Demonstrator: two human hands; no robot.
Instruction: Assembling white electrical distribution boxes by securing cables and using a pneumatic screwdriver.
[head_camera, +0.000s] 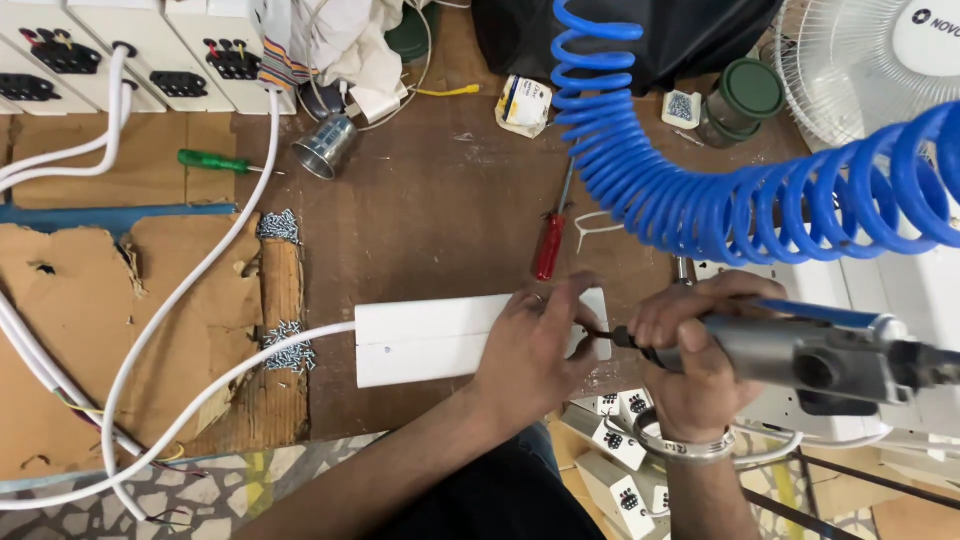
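Observation:
A long white plastic box (420, 340) with a white cable (200, 390) at its left end lies on the brown workbench (440, 210). My left hand (535, 345) presses flat on the box's right part, holding it down. My right hand (690, 345) grips a grey pneumatic screwdriver (820, 355), whose dark bit points left and touches the box's right end near my left fingertips. A blue coiled air hose (700, 190) runs from the tool up across the bench.
A red-handled screwdriver (549, 245), a green-handled one (212, 161), a metal cup (326, 146) and piles of small screws (288, 345) lie around. White socket boxes (120, 50) stand at the back left, torn cardboard (90, 320) at left, a fan (870, 60) at the back right.

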